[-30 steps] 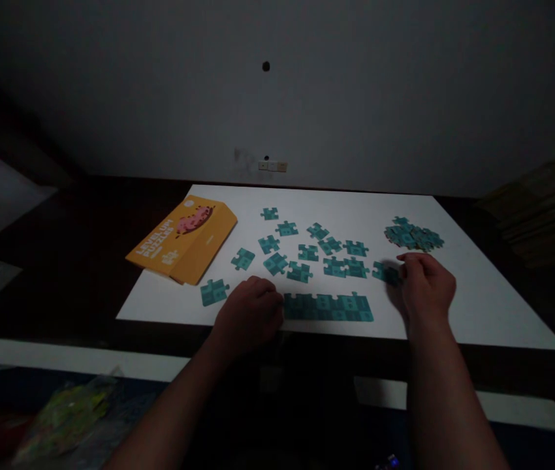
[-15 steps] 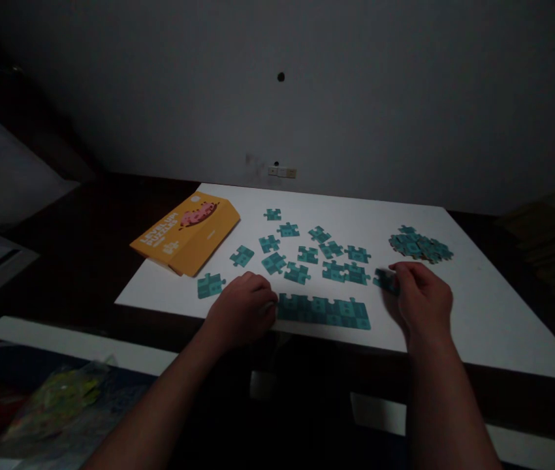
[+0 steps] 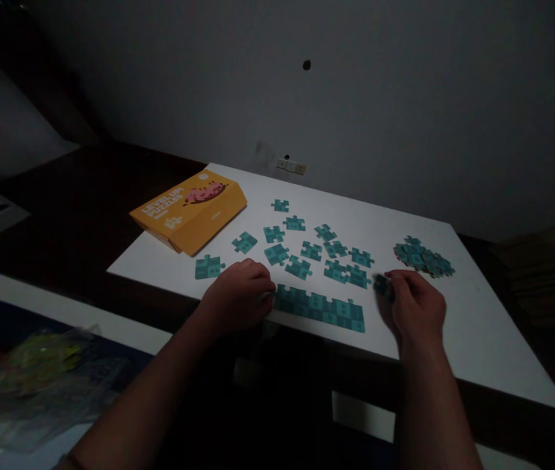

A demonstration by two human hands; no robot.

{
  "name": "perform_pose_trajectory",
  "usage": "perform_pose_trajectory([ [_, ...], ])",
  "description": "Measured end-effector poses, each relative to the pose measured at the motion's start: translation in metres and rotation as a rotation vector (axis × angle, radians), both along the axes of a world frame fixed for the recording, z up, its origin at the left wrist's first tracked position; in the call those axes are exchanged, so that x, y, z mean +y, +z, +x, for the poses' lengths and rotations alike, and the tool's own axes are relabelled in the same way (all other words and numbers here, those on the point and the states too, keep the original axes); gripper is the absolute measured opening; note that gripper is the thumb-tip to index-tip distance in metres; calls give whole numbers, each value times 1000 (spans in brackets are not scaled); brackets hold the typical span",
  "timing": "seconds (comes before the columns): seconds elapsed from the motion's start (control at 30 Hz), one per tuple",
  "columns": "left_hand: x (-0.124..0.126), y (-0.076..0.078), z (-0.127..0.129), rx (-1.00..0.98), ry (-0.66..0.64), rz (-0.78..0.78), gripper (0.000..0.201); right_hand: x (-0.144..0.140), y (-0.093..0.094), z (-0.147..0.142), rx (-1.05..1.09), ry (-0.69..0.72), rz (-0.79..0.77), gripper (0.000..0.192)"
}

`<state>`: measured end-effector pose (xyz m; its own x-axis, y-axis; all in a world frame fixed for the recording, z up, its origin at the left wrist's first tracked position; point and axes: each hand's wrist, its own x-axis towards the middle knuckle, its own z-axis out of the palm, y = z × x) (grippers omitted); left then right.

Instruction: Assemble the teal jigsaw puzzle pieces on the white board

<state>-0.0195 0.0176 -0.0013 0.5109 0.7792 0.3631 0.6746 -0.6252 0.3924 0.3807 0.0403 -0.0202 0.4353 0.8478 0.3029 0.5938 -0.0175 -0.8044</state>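
My right hand [image 3: 419,301] pinches a dark teal puzzle piece [image 3: 382,285] by its edge, just above the table to the right of a joined strip of puzzle pieces [image 3: 324,308]. The strip lies along the table's front edge. At its left end rests my left hand [image 3: 241,292], fingers curled together and covering that end; what lies under them is hidden. Loose teal puzzle pieces [image 3: 298,267] are spread behind the strip, several of them apart and some touching. One loose piece [image 3: 209,266] lies just left of my left hand.
A heap of puzzle pieces [image 3: 423,257] sits at the right rear of the white table [image 3: 473,326]. An orange puzzle box [image 3: 192,210] stands at the left rear. Lower left, a clear plastic bag [image 3: 47,365] lies below the table. A wall rises behind.
The view has tilted and shifted slightly. Both hands keep nearly the same places against the pieces, and the right still pinches the puzzle piece.
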Motion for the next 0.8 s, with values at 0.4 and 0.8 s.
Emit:
perform_pose_trajectory([
  [0.4,0,-1,2,-12,16,35,13,-3,13,-6,-25,-6,-54,26],
  [0.8,-1,0,4,32,46,23,10,1,-1,5,-2,22,-79,30],
])
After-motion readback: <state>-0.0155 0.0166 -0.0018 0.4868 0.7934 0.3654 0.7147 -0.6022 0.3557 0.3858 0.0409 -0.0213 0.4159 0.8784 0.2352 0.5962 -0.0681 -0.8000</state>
